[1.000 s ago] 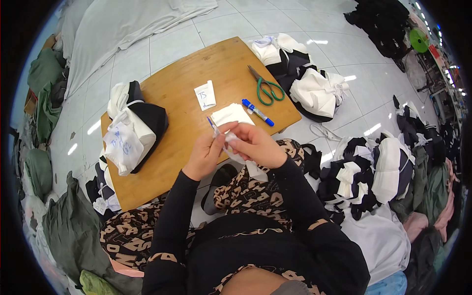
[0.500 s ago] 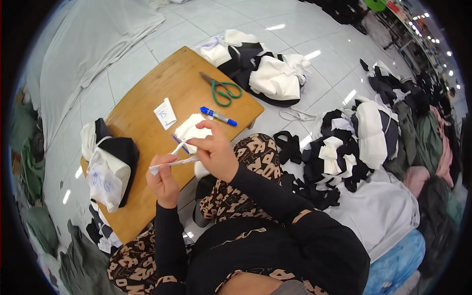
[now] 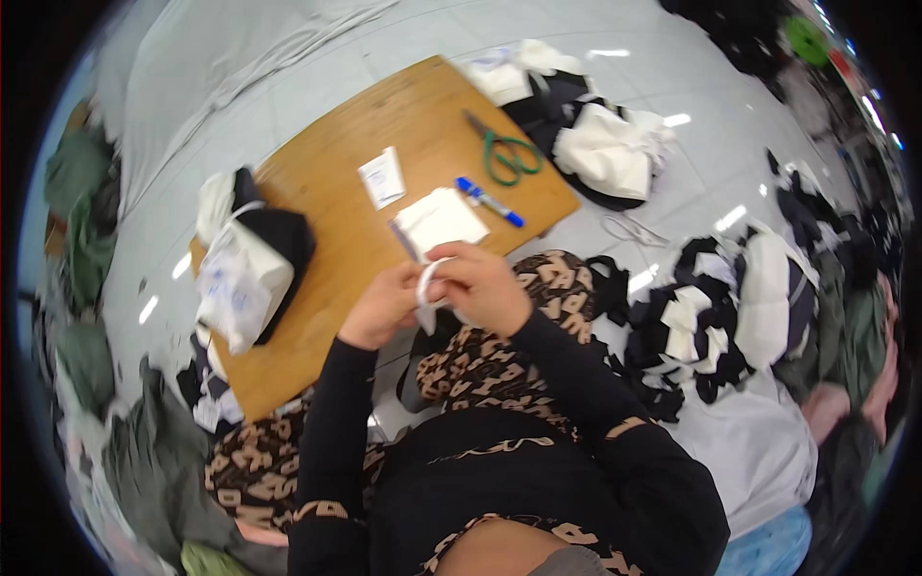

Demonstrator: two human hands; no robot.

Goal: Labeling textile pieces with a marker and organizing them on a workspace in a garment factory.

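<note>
My left hand (image 3: 382, 305) and my right hand (image 3: 487, 290) meet over the near edge of the low wooden table (image 3: 317, 154). Between them a narrow white fabric strip (image 3: 424, 298) is looped, pinched by the fingers of both hands. Its lower end hangs down; the fingertips partly overlap and hide the rest. Just beyond my hands lies a stack of white paper pieces (image 3: 442, 221) with a dark edge on its left. A blue marker (image 3: 490, 202) rests beside it, and farther right are green-handled scissors (image 3: 511, 161).
On the table's left side stands a tied black-and-white fabric bundle (image 3: 274, 252). A written white slip (image 3: 382, 179) lies mid-table. More fabric bundles (image 3: 605, 154) sit on the floor past the far right corner. Black and white scraps (image 3: 687, 326) are piled at my right.
My hands have come together, and the strip, held stretched between them before, is now bent into a loop. The view has shifted, so the table appears farther right and higher.
</note>
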